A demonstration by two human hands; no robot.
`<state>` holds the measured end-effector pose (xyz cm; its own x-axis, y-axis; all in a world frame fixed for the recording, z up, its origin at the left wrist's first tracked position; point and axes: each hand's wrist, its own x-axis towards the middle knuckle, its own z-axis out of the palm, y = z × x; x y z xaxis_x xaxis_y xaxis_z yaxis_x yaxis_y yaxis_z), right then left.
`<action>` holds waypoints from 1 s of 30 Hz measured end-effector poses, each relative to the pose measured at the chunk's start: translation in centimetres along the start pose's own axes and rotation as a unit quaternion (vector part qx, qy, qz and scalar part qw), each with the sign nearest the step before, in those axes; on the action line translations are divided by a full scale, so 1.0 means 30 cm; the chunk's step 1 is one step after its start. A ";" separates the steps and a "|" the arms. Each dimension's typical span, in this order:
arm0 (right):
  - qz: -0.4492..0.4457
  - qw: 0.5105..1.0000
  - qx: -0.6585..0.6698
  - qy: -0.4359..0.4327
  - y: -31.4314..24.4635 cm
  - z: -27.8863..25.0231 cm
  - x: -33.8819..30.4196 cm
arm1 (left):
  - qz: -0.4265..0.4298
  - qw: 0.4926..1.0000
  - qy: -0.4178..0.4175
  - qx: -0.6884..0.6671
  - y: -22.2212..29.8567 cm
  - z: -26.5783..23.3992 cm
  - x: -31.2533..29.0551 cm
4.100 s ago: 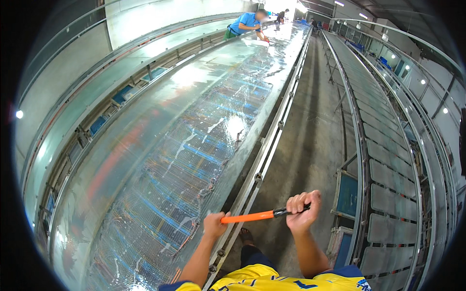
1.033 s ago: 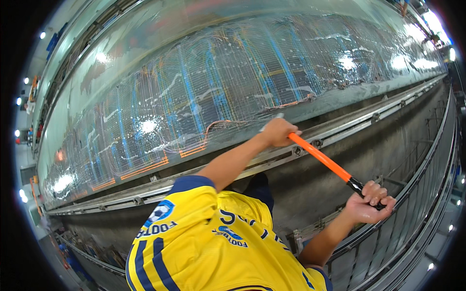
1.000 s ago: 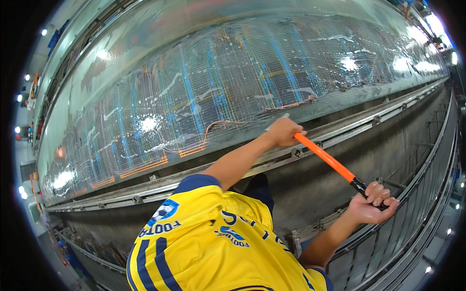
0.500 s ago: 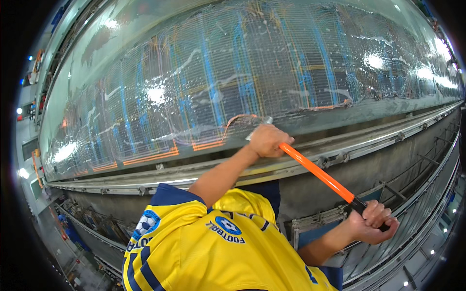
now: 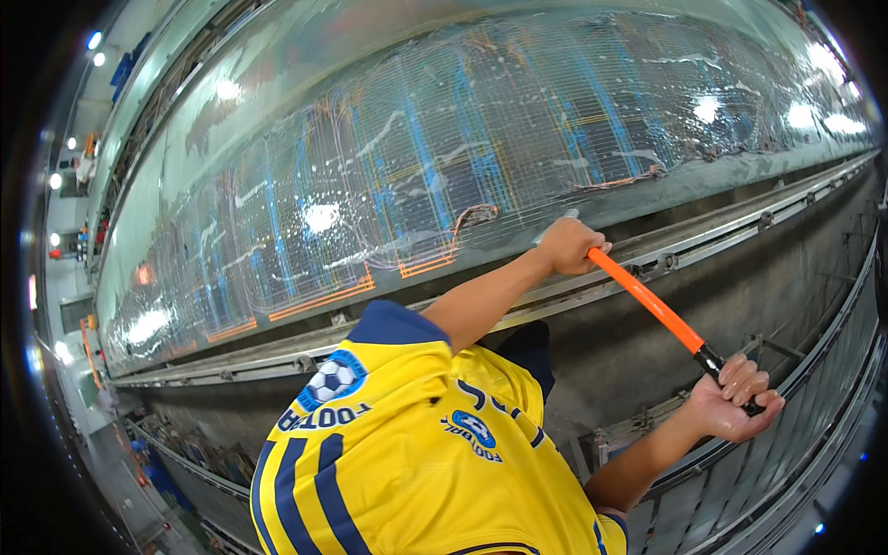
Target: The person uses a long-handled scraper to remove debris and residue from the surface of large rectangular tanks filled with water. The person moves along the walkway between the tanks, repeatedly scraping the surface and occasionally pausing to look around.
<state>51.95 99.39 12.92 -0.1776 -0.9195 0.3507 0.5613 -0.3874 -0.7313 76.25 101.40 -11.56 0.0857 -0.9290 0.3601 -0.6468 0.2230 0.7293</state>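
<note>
Orange-handled scraper (image 5: 649, 303) slanting outward from the near edge of a long wet worktable (image 5: 731, 173), left hand (image 5: 566, 247) wrapped around its head end, right hand (image 5: 729, 405) clenched on its black grip (image 5: 710, 360) farther out, metal rail (image 5: 714, 242) along the table

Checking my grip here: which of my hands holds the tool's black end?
The right hand; the left hand grips the opposite end of the orange shaft.

Long workshop interior. A pale bench (image 5: 268, 97), edged by a metal rail (image 5: 717, 240), curves above a grey floor (image 5: 786, 277). A second, panelled rack (image 5: 735, 481) stands opposite; small lamps (image 5: 55, 180) shine near the left rim, where detail is too blurred to identify.
</note>
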 end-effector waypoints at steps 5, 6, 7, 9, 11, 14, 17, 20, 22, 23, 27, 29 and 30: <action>0.060 0.998 -0.016 -0.034 0.054 0.055 -0.014 | -0.057 0.998 0.027 0.030 -0.008 -0.108 -0.187; 0.075 0.996 -0.012 -0.049 0.061 0.082 -0.052 | -0.058 0.997 0.046 0.030 -0.022 -0.144 -0.247; 0.090 0.994 -0.007 -0.063 0.065 0.112 -0.093 | -0.060 0.996 0.064 0.030 -0.029 -0.173 -0.302; 0.098 0.991 -0.005 -0.091 0.070 0.182 -0.169 | -0.067 0.994 0.091 0.003 -0.023 -0.230 -0.398; 0.110 0.987 0.012 -0.114 0.058 0.248 -0.239 | -0.073 0.992 0.100 0.001 -0.001 -0.290 -0.493; 0.098 0.993 -0.014 -0.067 0.083 0.333 -0.375 | -0.070 0.992 0.107 0.001 -0.032 -0.394 -0.612; 0.128 0.984 0.041 -0.114 0.134 0.362 -0.545 | -0.097 0.992 0.040 0.064 -0.108 -0.552 -0.811; 0.176 0.984 0.021 0.013 0.276 0.387 -0.789 | -0.089 0.969 0.019 0.230 -0.241 -0.767 -1.084; 0.232 0.971 0.021 -0.054 0.325 0.452 -0.924 | -0.117 0.965 0.004 0.233 -0.264 -0.959 -1.212; 0.262 0.962 0.057 -0.059 0.337 0.524 -0.966 | -0.166 0.947 -0.016 0.276 -0.262 -1.042 -1.204; 0.191 0.972 0.108 -0.083 0.227 0.432 -0.776 | -0.111 0.971 0.063 0.202 -0.146 -0.915 -0.944; 0.153 0.981 0.098 -0.063 0.139 0.325 -0.594 | -0.066 0.990 0.075 0.098 -0.118 -0.713 -0.789; 0.099 0.993 0.060 -0.021 0.097 0.281 -0.516 | -0.059 0.995 0.024 0.079 -0.083 -0.616 -0.691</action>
<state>63.16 113.07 10.28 -0.0211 -0.9723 0.2326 0.6748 -0.1855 -0.7144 90.07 125.57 -10.09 0.2017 -0.9299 0.3077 -0.7405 0.0609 0.6693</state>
